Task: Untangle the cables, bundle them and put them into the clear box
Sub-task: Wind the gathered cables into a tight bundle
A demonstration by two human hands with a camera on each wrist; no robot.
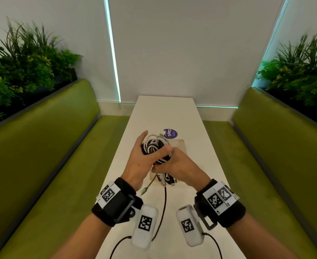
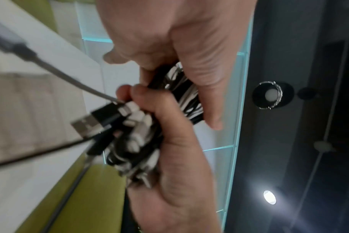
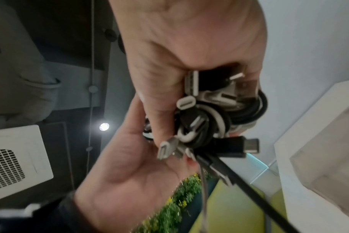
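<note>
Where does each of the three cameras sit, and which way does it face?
Head: worn on the head, facing forward and down the white table; both forearms show, left hand and right hand gripping the cable bundle.
Left wrist: looks along the left hand upward to the ceiling.
Right wrist: looks along the right hand, also upward.
Shared: all show both hands and the bundle.

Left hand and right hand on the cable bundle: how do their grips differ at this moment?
The left hand wraps the upper part of the coiled bundle of black and white cables, thumb across its front; the right hand grips lower, where the plug ends hang out. The left hand's fingers reach further over the coil; the right hand's curl tightly. Both hold the bundle above the white table.
</note>
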